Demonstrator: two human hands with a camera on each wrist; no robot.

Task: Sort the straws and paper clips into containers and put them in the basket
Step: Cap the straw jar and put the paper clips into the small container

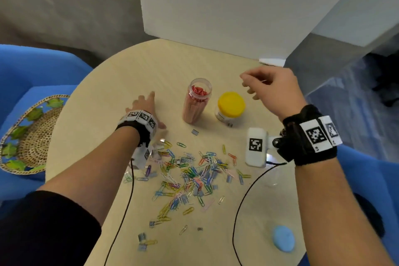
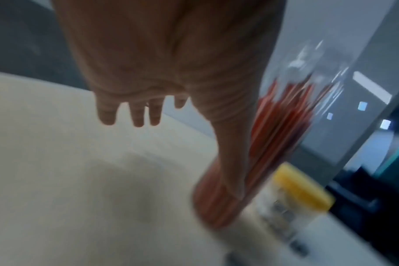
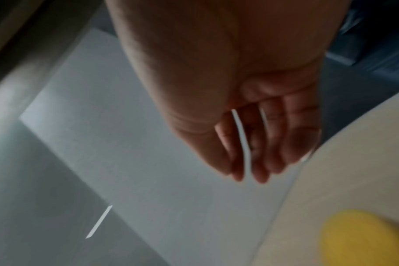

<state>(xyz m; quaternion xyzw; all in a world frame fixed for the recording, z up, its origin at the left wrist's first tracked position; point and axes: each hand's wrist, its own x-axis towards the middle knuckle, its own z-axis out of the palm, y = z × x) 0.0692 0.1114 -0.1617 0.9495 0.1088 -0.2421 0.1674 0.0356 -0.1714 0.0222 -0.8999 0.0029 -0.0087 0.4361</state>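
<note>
Straws sorted, paper clips still loose on the round table point(image 1: 121, 75).
Red straws point(image 1: 199, 91) stand in the open clear jar point(image 1: 195, 103); the yellow-lidded jar point(image 1: 230, 107) sits just beside it, closed; paper clips point(image 1: 190, 170) lie scattered nearer the person; left hand point(image 1: 145, 103) rests flat, fingers spread, holding nothing; right hand point(image 1: 271, 87) hovers loosely curled, empty; next, I'd judge, uncap that jar; the woven basket point(image 1: 28, 136) waits on the blue chair at left.

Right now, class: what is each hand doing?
Left hand: open, fingers spread, holding nothing.
Right hand: open, fingers loosely curled, holding nothing visible.
</note>
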